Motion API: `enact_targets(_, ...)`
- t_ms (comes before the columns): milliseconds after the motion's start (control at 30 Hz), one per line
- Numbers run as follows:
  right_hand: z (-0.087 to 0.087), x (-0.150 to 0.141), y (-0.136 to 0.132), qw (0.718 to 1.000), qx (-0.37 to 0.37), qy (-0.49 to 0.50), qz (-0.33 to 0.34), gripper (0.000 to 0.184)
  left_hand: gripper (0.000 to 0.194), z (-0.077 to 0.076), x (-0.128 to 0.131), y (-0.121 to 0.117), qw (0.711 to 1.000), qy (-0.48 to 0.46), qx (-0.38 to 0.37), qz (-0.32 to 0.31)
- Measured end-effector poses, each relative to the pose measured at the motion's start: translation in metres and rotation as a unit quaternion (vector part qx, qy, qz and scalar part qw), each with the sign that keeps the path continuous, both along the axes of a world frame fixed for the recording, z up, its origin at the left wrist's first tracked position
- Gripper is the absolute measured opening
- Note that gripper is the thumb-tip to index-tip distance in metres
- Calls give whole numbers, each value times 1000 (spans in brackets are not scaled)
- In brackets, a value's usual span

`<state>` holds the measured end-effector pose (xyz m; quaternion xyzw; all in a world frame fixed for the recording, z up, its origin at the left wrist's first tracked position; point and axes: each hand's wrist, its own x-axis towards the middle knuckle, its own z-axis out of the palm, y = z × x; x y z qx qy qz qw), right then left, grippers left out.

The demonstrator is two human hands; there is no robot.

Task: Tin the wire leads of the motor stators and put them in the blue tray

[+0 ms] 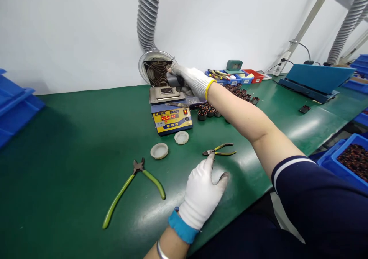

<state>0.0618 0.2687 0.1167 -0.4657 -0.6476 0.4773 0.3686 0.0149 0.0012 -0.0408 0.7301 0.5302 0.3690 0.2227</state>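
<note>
A dark round part (173,80) is gripped in the right hand (193,79) by the fan (157,73) — whether it is finished cannot be told. The left hand (201,193) is spread open by small pliers (207,152).

"What's cut off?"
"Blue bins (17,105) at the left edge, and the left forearm (172,245) at the bottom."
"Anything hidden?"
"Part of the grey cylinder (173,80), upper centre, behind the right hand (193,81). Bin labels (233,83), upper right of centre, are too small to read."
</note>
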Motion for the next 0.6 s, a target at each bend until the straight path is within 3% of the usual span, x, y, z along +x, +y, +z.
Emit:
enact_targets(200, -7, 23, -49, 987, -82, 123, 56, 40, 62, 2, -1, 4, 997, -54, -48, 9)
enact_targets(300, -26, 40, -79, 988, -67, 116, 72, 44, 65, 7, -4, 7, 976, -183, -111, 39)
enact_targets(367, -49, 54, -103, 994, -1, 73, 87, 51, 67, 10, -7, 10, 930, -326, -162, 53)
enact_targets(500, -104, 82, -156, 981, 168, 27, 95, 71, 64, 13, -10, 15, 803, -561, -199, 42)
enact_targets(600, -132, 95, -186, 948, 306, -22, 84, 60, 54, 12, -6, 18, 760, -621, -184, 54)
